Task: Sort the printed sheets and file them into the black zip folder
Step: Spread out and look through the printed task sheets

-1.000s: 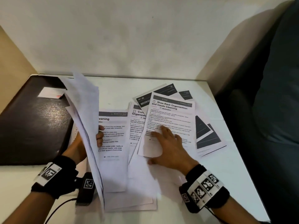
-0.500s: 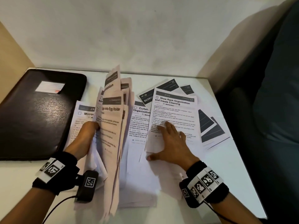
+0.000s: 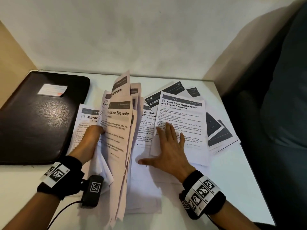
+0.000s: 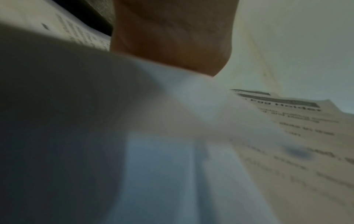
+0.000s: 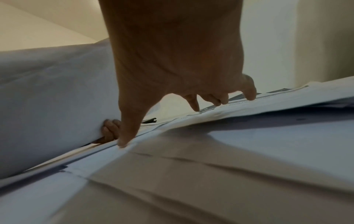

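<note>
My left hand (image 3: 93, 138) grips a thick bundle of printed sheets (image 3: 118, 138) that stands nearly on edge, its front page headed "Eggs into Egg Holder". In the left wrist view the bundle (image 4: 287, 144) fills the frame beside my palm (image 4: 172, 37). My right hand (image 3: 169, 150) lies flat with spread fingers on the "Shoe Rack Organization" sheet (image 3: 181, 117), which tops a fanned spread of sheets. In the right wrist view its fingertips (image 5: 195, 107) press on the paper (image 5: 249, 109). The black zip folder (image 3: 36, 117) lies closed at the table's left.
A "Mirror" sheet (image 3: 86, 118) lies under the bundle and a "Curtain" sheet (image 3: 146, 128) beside it. Dark-printed pages (image 3: 217, 131) fan out near the table's right edge (image 3: 249, 163). A dark cushioned seat (image 3: 282, 113) stands to the right. Walls close the back and left.
The left hand has swung the raised bundle rightward and turned it so its printed fronts face me, uncovering the "Mirror" sheet. The right hand has stayed flat on the "Shoe Rack" sheet.
</note>
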